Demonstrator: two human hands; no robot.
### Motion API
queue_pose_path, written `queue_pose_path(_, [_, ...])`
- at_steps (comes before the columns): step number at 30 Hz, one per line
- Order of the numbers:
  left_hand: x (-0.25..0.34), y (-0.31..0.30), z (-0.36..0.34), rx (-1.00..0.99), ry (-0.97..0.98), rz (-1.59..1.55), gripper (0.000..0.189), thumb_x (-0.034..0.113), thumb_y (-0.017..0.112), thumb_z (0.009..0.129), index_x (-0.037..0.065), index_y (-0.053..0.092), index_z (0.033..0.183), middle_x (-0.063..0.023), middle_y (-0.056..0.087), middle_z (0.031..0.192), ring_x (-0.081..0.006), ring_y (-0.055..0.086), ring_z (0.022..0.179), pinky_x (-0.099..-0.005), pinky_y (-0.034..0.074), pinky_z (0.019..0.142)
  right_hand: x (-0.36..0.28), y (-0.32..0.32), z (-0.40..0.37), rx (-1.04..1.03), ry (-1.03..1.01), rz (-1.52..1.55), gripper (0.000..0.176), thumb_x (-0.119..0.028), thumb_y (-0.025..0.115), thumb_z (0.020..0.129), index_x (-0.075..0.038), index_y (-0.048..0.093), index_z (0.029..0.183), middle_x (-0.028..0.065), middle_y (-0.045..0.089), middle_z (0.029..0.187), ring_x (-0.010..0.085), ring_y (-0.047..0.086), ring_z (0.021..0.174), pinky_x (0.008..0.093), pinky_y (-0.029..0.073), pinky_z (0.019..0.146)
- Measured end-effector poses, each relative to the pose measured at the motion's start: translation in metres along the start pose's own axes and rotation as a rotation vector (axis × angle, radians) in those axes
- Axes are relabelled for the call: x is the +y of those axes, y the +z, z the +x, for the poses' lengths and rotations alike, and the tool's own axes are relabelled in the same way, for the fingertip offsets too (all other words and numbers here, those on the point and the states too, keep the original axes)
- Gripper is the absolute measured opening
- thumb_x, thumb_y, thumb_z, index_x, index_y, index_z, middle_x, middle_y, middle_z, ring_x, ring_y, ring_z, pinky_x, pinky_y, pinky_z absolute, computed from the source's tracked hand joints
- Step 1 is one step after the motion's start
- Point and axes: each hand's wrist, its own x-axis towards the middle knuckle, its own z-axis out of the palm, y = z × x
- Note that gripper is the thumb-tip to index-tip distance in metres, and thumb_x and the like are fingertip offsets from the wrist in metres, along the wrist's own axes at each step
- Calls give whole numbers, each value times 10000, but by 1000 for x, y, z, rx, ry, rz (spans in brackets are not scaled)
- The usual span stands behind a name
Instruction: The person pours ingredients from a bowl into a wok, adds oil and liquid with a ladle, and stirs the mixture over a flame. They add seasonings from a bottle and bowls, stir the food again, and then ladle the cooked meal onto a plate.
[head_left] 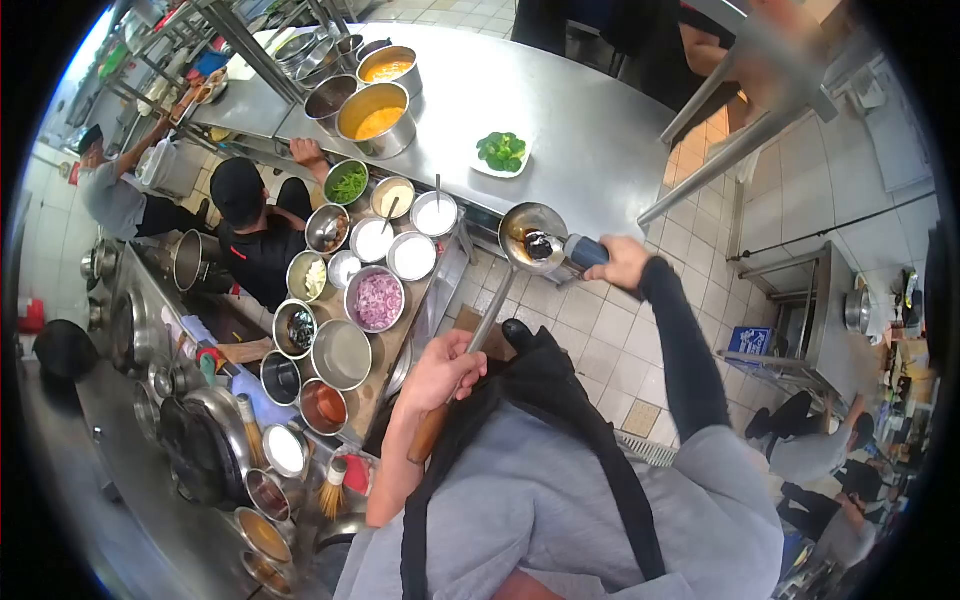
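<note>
My left hand is closed around the long handle of a ladle, whose wooden end reaches back along my forearm. The ladle's bowl is held out past the counter edge, over the floor, with dark liquid in it. My right hand grips a dark bottle, tipped with its mouth right at the bowl. Dark sauce shows at the bottle's mouth, over the bowl. Beyond the ladle, a white plate of green vegetables sits on the steel counter.
Metal pots of orange liquid stand at the back left. Several tubs, including chopped red onion and green pieces, fill the left station. A co-worker in a black cap is beside it. Metal posts rise at the right.
</note>
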Motion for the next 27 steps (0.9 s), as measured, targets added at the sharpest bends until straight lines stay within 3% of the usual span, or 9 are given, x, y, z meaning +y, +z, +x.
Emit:
queue_pose_path(3, [4,2,-3,15,22,-30,294,43,632,986,-72,532,1237,-88,645,838,-84,524,569,-242,413,446,1,29,-25,201,-41,450,715,-476,849,793,68,640,1206,264,708,1061,355,698,1028,404,530,920])
queue_pose_path(7, [16,6,-8,25,47,-88,237,41,627,999,-45,558,1208,-91,659,855,-66,500,556,-223,383,435,-38,13,-36,310,-200,1033,620,-164,851,876,64,562,1376,106,672,1245,175,625,1168,323,474,1041])
queue_pose_path(13, [35,16,-7,4,89,-98,233,33,620,1002,-63,572,1209,-81,660,855,-66,497,561,-232,392,447,-128,-171,-55,666,-723,917,637,-199,846,857,34,576,1385,94,654,1300,168,609,1186,330,453,1076])
queue_pose_path(16, [35,21,-5,15,103,-115,249,28,620,1000,-60,567,1226,-86,664,859,-67,499,560,-229,387,445,-182,-271,-56,1002,-904,712,419,-238,744,954,34,618,1247,140,729,1089,181,688,993,316,530,931])
queue_pose_path(17, [34,22,-5,24,108,-130,257,26,621,998,-59,565,1234,-88,665,859,-67,500,560,-228,385,443,-187,-305,-45,1145,-954,526,579,-412,802,906,50,657,1222,181,740,1112,231,710,1028,332,544,919])
queue_pose_path(18, [33,23,-7,36,112,-145,265,24,621,997,-58,563,1242,-90,667,860,-67,500,560,-228,383,442,-225,-320,-45,1256,-1025,698,399,-227,774,931,59,665,1187,118,727,1038,190,664,925,329,544,830])
queue_pose_path(22, [17,23,-18,88,124,-217,274,17,631,988,-43,572,1248,-114,668,877,-60,493,559,-209,370,429,-236,-370,17,1409,-839,573,430,-182,808,857,77,657,1165,158,741,1001,247,705,924,341,553,865])
queue_pose_path(25, [-4,15,-38,110,147,-355,321,-9,626,978,-25,573,1294,-116,677,879,-65,496,548,-212,368,426,-218,-402,104,1801,-648,295,482,-163,814,819,81,640,1196,209,742,1031,319,721,972,402,563,915])
queue_pose_path(27, [-24,12,-57,157,166,-467,334,-17,625,973,-10,583,1304,-131,682,889,-62,491,538,-208,357,414,-213,-423,126,1590,-248,-52,519,-151,795,823,86,608,1245,259,729,1106,377,713,1032,443,553,967])
